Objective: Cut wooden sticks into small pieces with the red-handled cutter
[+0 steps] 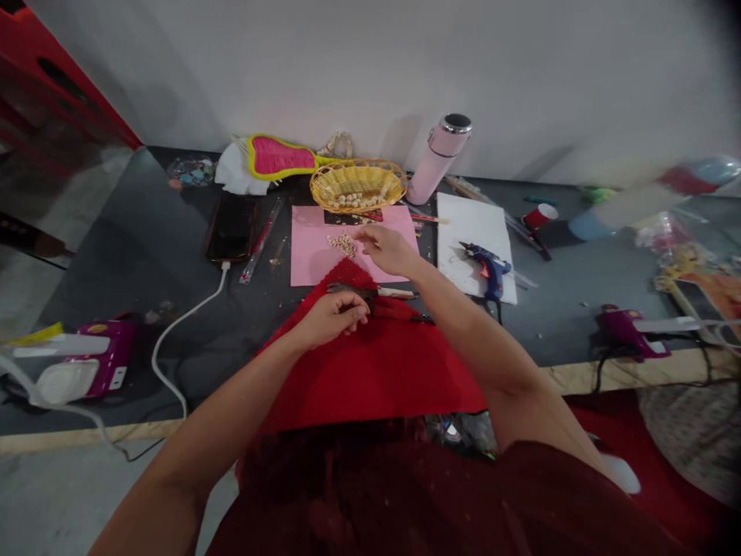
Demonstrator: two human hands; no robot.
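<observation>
Head view: the step in hand appears to be picking among small pale pieces (343, 244), and the next move calls for a light fingertip pinch. Nearest, a red cloth (370, 378) extends under the left hand (336, 318), loosely curled, thumb near fingers; whether it grips anything cannot be told. Pliers (367, 294) lie just beyond it. Farther out, the right hand (385, 249) is half-curled, its fingertips just beside the pieces, which lie to its left on a pink sheet (306, 262); any held piece is indistinguishable. Beyond that hand stands a wicker basket (359, 184).
</observation>
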